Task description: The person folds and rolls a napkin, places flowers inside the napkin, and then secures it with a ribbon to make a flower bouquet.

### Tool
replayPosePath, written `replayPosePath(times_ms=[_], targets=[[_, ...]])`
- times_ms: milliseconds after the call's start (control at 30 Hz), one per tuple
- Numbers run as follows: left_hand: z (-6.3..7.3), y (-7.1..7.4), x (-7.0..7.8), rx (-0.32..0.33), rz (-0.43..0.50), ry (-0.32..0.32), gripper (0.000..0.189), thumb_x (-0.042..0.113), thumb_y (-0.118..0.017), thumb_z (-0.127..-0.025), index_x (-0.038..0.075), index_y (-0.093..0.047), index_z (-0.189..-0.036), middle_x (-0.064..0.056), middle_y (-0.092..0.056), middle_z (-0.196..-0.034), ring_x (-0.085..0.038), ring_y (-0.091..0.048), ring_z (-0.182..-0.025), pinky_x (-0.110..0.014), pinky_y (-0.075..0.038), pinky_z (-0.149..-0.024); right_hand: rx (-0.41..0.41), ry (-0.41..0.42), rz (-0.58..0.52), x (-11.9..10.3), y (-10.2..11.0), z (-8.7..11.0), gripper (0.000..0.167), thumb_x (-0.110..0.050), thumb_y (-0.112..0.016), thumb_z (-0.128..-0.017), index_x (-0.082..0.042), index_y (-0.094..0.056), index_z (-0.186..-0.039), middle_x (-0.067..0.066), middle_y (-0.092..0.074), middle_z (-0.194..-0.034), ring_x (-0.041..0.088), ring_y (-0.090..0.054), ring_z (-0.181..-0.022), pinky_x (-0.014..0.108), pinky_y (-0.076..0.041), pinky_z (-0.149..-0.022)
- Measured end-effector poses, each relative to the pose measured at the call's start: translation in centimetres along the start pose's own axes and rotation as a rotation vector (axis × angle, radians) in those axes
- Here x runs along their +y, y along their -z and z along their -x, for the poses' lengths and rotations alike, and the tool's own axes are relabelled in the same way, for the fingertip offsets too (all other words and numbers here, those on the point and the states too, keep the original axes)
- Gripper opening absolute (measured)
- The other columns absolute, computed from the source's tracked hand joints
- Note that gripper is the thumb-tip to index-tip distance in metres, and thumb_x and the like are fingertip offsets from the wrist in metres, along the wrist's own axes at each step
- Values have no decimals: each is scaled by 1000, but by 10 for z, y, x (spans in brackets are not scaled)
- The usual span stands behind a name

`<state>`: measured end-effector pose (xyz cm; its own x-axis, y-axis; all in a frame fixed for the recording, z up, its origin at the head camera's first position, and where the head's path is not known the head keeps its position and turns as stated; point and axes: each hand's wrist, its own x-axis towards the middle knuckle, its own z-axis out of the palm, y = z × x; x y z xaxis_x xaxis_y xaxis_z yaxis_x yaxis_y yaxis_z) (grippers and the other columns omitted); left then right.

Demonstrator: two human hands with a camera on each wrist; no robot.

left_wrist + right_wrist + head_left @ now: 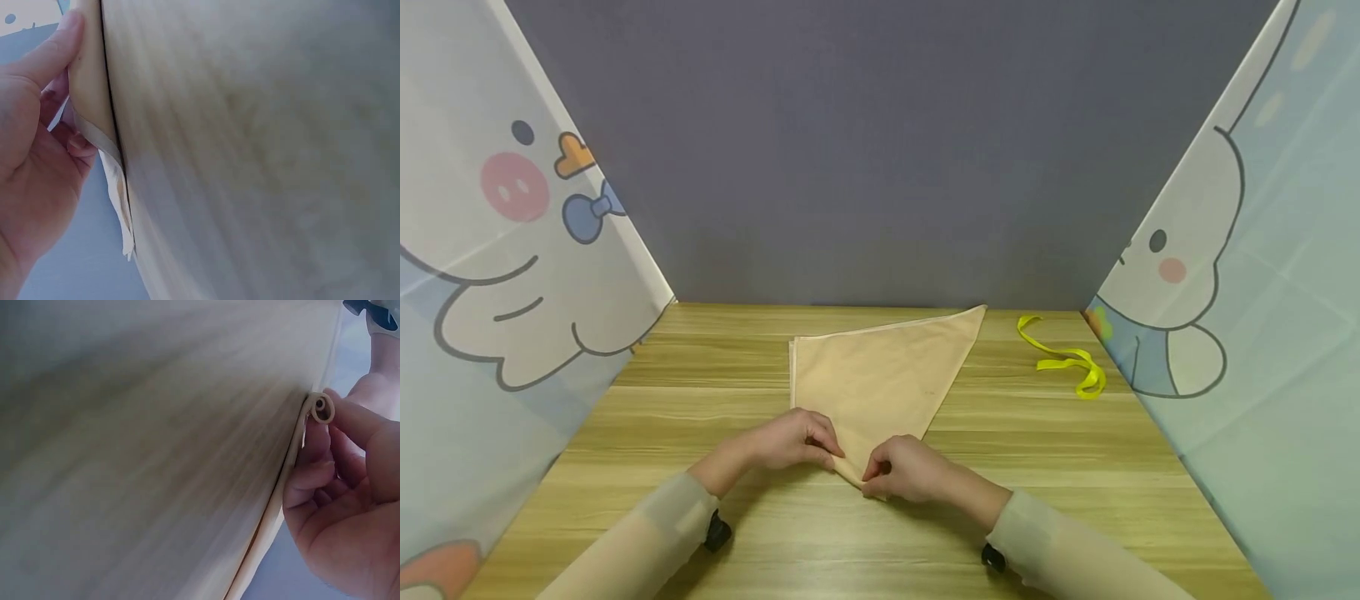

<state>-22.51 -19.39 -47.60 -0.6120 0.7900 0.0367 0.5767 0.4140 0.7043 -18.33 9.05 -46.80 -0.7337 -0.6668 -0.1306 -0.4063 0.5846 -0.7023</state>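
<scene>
A peach-coloured cloth [872, 375], folded in layers, lies on the wooden table, with its near edge curled into a narrow roll. My left hand [797, 437] pinches the left part of that roll between thumb and fingers. At the roll's right end, my right hand [906, 471] grips it with thumb and fingertips. The right wrist view shows the rolled end [322, 407] as a small spiral beside the thumb. In the left wrist view, the thumb of the left hand [37, 144] lies along the cloth [89, 69], and a loose layer hangs beyond the fingers.
A yellow ribbon [1071, 360] lies loosely curved on the table's right side. The wooden table [700, 358] meets a dark grey panel [880, 150] at the back. Cartoon-printed sheets [550, 275] stand at the left and right.
</scene>
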Motion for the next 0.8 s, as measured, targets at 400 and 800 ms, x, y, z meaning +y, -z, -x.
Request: replayPosePath(times_ms=[400,800], targets=[[-9,-2,1,43,23,131,8,19,-77,-105,17,-79,-112,7,-81,-99,-1,-66,-89,-24,-56,-79,-23,-63,-124,5,9,0,7,-16,-79,-102,-16,-76,-95,-7,-69,-70,6,-61,-60,22,-46,-55],[-7,-3,6,82,-289,19,9,25,-81,-102,31,-87,-101,16,-69,-110,-6,-54,-107,-36,-35,-95,-19,-78,-156,7,10,0,10,-19,-78,-103,-20,-80,-94,-5,-71,-70,9,-62,-59,23,-46,-54]])
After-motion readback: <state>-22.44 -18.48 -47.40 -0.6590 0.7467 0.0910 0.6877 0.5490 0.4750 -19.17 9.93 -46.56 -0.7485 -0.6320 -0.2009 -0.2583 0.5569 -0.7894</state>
